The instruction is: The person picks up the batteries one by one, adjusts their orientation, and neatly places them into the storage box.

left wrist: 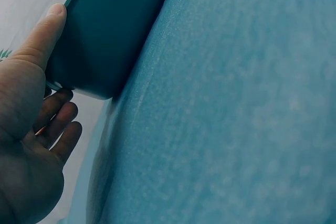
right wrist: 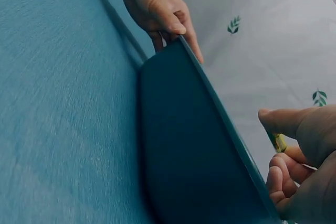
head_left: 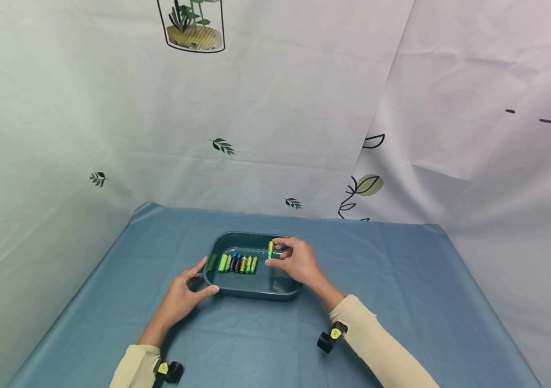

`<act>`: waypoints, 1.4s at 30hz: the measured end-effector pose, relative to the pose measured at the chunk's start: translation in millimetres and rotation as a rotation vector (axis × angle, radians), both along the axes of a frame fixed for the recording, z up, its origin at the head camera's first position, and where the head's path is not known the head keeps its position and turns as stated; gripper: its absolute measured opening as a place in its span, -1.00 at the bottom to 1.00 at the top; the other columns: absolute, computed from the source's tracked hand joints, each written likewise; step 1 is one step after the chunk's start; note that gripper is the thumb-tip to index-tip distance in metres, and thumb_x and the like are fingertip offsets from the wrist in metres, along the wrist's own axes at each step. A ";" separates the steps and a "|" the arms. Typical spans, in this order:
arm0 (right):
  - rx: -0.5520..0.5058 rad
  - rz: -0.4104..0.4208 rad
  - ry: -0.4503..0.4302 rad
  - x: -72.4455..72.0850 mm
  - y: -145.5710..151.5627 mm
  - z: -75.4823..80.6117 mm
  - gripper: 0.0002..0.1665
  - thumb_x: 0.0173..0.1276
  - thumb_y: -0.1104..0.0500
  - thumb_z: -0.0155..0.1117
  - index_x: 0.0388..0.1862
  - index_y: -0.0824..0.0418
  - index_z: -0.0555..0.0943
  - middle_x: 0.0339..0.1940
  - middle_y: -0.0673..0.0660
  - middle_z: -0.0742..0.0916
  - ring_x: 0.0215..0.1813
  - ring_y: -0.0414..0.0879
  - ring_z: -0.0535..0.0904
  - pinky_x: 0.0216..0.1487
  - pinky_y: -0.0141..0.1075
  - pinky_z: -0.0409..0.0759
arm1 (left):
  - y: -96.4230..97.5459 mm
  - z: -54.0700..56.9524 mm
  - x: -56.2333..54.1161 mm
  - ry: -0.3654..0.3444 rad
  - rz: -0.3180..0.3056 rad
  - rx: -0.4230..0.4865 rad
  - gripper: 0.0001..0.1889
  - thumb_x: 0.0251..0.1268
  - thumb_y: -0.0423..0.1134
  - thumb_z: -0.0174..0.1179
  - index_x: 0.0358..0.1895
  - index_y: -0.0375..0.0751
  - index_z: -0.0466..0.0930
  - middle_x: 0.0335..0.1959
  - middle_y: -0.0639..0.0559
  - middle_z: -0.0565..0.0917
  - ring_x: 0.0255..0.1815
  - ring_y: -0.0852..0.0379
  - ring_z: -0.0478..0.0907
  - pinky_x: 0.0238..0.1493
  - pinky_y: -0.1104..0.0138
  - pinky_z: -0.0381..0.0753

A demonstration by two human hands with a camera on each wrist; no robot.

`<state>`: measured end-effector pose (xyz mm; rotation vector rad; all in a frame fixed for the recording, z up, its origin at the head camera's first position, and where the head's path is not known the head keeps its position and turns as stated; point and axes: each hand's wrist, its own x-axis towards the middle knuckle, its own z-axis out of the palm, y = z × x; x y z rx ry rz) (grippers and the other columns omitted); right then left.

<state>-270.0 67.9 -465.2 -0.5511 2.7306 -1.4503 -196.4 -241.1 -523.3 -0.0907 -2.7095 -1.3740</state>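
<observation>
A dark teal rectangular dish (head_left: 256,294) stands on the blue cloth. Inside it, towards the left, several batteries (head_left: 238,263) lie side by side in a row, with green, dark blue and yellowish casings. My left hand (head_left: 180,297) holds the dish at its left end; in the left wrist view the thumb lies along the rim and the other fingers sit round the corner. Above the right part of the dish, my right hand (head_left: 301,262) pinches one yellow-green battery (head_left: 270,250) between thumb and fingers, keeping it near upright. The right wrist view shows that battery (right wrist: 280,142) partly behind the fingers.
A blue cloth (head_left: 377,285) covers the table. Pale fabric walls (head_left: 275,108) with printed leaves and jars rise behind and at both sides. Each wrist wears a small black camera, such as the right one (head_left: 326,341).
</observation>
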 end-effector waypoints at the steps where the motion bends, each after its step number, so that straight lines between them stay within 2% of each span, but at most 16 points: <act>1: 0.005 -0.002 -0.014 -0.3 -1.9 -0.6 -0.36 0.23 0.05 0.60 0.29 0.14 0.66 0.04 0.09 0.74 -0.20 -0.15 0.62 -0.27 -0.27 0.60 | 0.1 0.1 0.0 -0.001 0.001 -0.001 -0.05 0.20 0.07 0.48 0.61 -0.08 0.22 0.53 -0.37 0.29 0.40 -0.39 0.37 0.20 -0.25 0.49; 8: 0.054 0.025 -0.085 -2.4 -13.9 -5.1 -0.38 0.24 0.05 0.59 0.26 0.17 0.66 0.07 0.17 0.76 -0.15 -0.08 0.72 -0.27 -0.25 0.66 | -0.8 0.2 0.5 -0.001 -0.003 -0.002 -0.05 0.20 0.08 0.48 0.61 -0.08 0.22 0.53 -0.37 0.30 0.40 -0.40 0.38 0.20 -0.24 0.49; 16: 0.074 0.029 -0.135 -6.0 -25.6 -8.4 -0.41 0.22 0.11 0.61 0.22 0.19 0.68 0.05 0.16 0.74 -0.26 -0.12 0.70 -0.28 -0.21 0.65 | -2.2 0.3 1.3 -0.001 -0.003 0.010 -0.05 0.21 0.07 0.48 0.61 -0.06 0.22 0.53 -0.36 0.30 0.40 -0.39 0.38 0.21 -0.25 0.47; 19: 0.094 0.018 -0.138 -8.2 -29.2 -10.4 -0.41 0.20 0.12 0.62 0.21 0.20 0.68 0.03 0.15 0.74 -0.26 -0.10 0.69 -0.28 -0.20 0.65 | -2.4 0.1 1.5 0.001 -0.004 0.010 -0.05 0.21 0.07 0.48 0.61 -0.06 0.22 0.52 -0.36 0.30 0.40 -0.40 0.38 0.21 -0.25 0.47; 26: 0.176 -0.018 -0.129 -15.1 -36.2 -15.9 -0.41 0.15 0.09 0.65 0.18 0.16 0.71 -0.05 0.08 0.76 -0.04 0.01 0.66 -0.14 -0.12 0.65 | -2.3 0.0 0.9 -0.002 -0.002 0.008 -0.05 0.20 0.08 0.48 0.61 -0.05 0.22 0.53 -0.36 0.31 0.41 -0.39 0.37 0.22 -0.25 0.47; 35: 0.214 -0.009 -0.148 -18.1 -41.8 -18.9 -0.36 0.13 0.08 0.67 0.20 0.19 0.70 -0.07 0.08 0.76 0.00 0.04 0.65 -0.03 -0.05 0.65 | -1.4 1.2 -0.2 -0.021 -0.003 0.016 -0.04 0.21 0.09 0.47 0.62 -0.05 0.20 0.55 -0.35 0.27 0.44 -0.39 0.34 0.24 -0.26 0.45; 42: 0.243 0.004 -0.148 -19.5 -43.6 -23.1 -0.35 0.12 0.07 0.68 0.20 0.20 0.70 -0.08 0.08 0.76 -0.02 0.03 0.66 -0.04 -0.06 0.65 | -0.8 0.6 0.1 -0.021 -0.004 0.017 -0.05 0.21 0.09 0.47 0.62 -0.04 0.20 0.55 -0.35 0.27 0.44 -0.39 0.33 0.24 -0.26 0.44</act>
